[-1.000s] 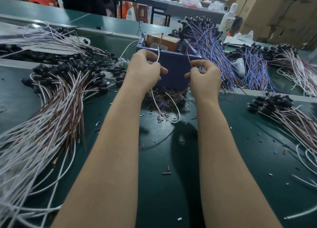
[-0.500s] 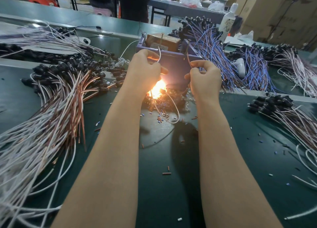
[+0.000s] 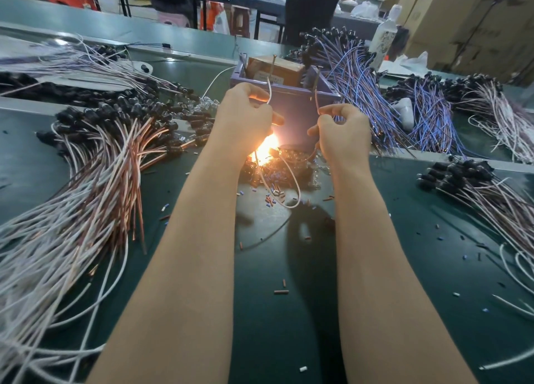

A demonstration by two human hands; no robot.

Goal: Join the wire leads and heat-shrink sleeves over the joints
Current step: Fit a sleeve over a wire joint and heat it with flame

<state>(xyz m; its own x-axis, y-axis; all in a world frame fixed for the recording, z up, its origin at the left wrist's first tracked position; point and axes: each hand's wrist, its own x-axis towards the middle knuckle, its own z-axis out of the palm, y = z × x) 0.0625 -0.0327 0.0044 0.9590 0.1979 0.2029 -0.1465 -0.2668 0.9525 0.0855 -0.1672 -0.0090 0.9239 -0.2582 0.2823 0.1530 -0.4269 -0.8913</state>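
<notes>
Our left hand [image 3: 245, 120] pinches a white lead [image 3: 270, 90], our right hand [image 3: 344, 135] a brown lead [image 3: 317, 94]; between and below them a flame [image 3: 265, 151] burns. This joint looks mid-shrink; the heaped wires [image 3: 95, 175] at left seem still to do.

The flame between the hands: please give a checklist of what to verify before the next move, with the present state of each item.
1. Flame burning: ok, bright, below and between the hands.
2. Left hand holds the white wire: ok, pinched, its end pointing up.
3. Right hand holds the brown wire: ok.
4. Fingers apart from the flame: cannot tell, the left hand is very near the glow.
5. Joint and sleeve sit in the heat: cannot tell, hidden by hands and glare.
6. Loose sleeve pieces away from the flame: not ok, a pile lies right beside it.
</notes>
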